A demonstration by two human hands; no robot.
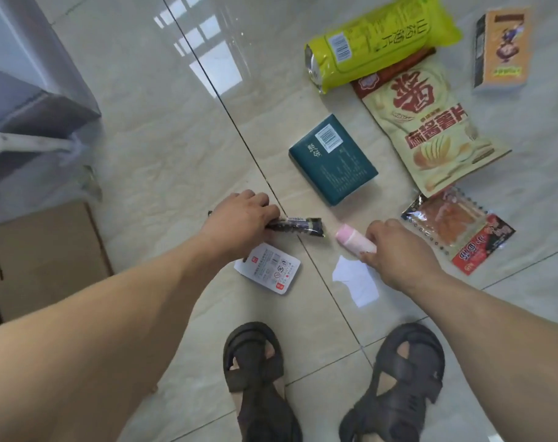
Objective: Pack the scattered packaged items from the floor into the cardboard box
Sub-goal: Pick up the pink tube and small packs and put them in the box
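The person stood over a glossy tiled floor (162, 148), both arms reaching down; the left hand (242, 218) had its grip curled around one end of a dark slim packet (298, 226), whose other end pointed toward the right hand; the right hand (395, 247) had its grip clamped on a small pink-and-white tube (354, 239), the pink end sticking out to the left; the two hands were near each other but apart; just below the left hand lay a white sachet (268, 271) with red marks, flat on the tile; a torn scrap of white paper (355, 280) lay just below the right hand; beyond the hands sat a dark green box (331, 159), tilted on the floor; further off lay a yellow-green bag (379, 39), touching the top of a cream crisp bag (430, 126) with red lettering; beside the right hand lay a clear-fronted red snack pouch (456, 231), near the lower corner of the crisp bag; an orange carton (500, 49) lay apart at the far right; the cardboard box (45, 263) stood at the left edge, well apart from the scattered items, and only its side showed, so its contents could not be told; two feet in dark sandals (255, 368) stood at the bottom, toes toward the sachet and the paper scrap; grey furniture (25, 74) filled the upper left corner.
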